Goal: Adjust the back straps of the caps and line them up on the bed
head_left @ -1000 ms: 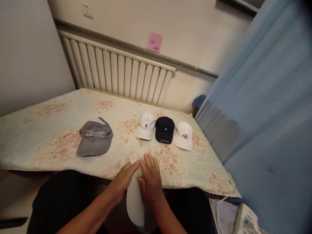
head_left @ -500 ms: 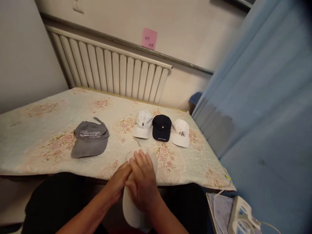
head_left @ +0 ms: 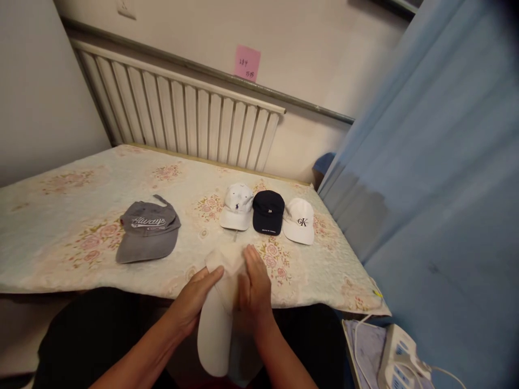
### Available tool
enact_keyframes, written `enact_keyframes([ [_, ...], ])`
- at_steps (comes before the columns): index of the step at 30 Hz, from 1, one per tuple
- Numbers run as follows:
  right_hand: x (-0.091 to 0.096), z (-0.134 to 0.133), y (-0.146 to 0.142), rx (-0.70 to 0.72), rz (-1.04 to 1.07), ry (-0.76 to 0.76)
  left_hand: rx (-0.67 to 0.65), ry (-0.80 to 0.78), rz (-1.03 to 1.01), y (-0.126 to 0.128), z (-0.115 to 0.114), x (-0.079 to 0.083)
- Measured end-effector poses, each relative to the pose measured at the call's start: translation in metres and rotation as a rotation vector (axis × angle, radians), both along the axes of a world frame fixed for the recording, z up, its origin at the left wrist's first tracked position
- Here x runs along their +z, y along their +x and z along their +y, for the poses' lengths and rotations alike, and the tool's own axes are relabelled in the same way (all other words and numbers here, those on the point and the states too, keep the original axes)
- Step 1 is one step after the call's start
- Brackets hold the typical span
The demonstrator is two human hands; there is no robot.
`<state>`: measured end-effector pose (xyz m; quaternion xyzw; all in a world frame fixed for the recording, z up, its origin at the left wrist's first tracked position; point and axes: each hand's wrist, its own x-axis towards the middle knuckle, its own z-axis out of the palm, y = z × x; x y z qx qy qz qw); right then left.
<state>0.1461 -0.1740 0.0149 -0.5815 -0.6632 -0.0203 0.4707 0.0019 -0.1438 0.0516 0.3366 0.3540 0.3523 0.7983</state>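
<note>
A cream baseball cap is in front of me at the bed's near edge, its brim pointing down toward me. My left hand is closed on the left side of the cap, thumb lying over the crown. My right hand rests against the crown's right side with its fingers stretched out; its thumb is hard to make out. Beyond lie a white cap with a small dark emblem, a black cap and a white CK cap in a row. A grey cap with white lettering sits at left.
The caps lie on a bed with a floral cover. Behind it stand a radiator and a wall with a pink note. A blue curtain hangs at right, above a power strip with cables.
My right hand has slid off the top of the cream cap to its right side. More of the crown now shows, and the brim has shifted slightly left.
</note>
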Motion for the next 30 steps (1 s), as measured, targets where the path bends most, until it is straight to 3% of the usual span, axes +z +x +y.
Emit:
enact_keyframes([
  [2,0.015,-0.008,-0.014,0.095,-0.124,0.098,0.01,0.038,-0.042,0.004,-0.001,0.002],
  [6,0.029,-0.012,-0.034,0.226,-0.301,0.067,0.088,0.151,-0.078,0.006,-0.002,0.003],
  [10,0.017,0.0,-0.023,0.159,-0.323,0.072,0.029,0.04,-0.127,0.003,-0.002,0.004],
  [14,0.001,0.013,0.001,0.06,-0.176,0.046,0.004,-0.031,-0.191,0.0,-0.003,0.007],
  [18,0.004,0.01,0.005,-0.043,-0.036,-0.014,0.009,-0.034,-0.217,0.003,-0.002,0.01],
  [22,0.025,-0.002,-0.017,0.11,-0.232,0.092,0.023,0.005,-0.192,0.005,-0.001,0.006],
  [25,0.036,-0.007,-0.03,0.265,-0.404,0.038,0.031,0.017,-0.141,0.003,0.0,0.001],
  [30,0.026,0.005,-0.021,0.18,-0.346,0.028,0.023,0.039,-0.173,0.0,-0.001,0.0],
])
